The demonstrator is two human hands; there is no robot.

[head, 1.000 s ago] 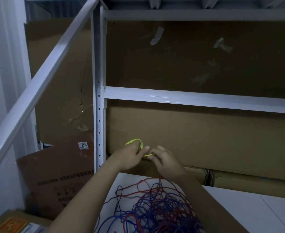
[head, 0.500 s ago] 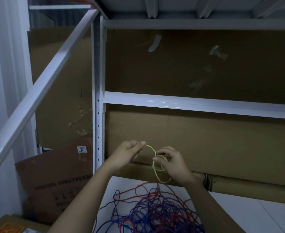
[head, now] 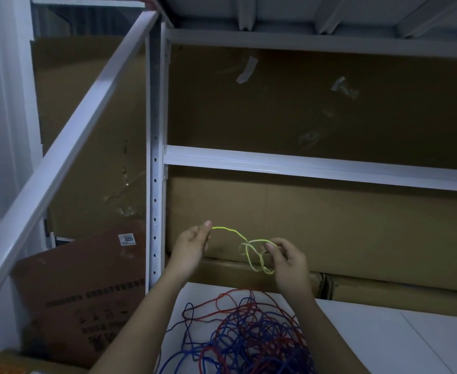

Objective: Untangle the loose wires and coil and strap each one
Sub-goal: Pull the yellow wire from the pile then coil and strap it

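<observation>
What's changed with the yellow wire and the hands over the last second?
The hands have drawn apart: the left hand pulled one end of the yellow wire out to the left, so the small coil held between touching hands has opened into a strand with loose loops at the right hand. Both hands kept their pinch on it. The red and blue tangle stayed on the white table.
</observation>
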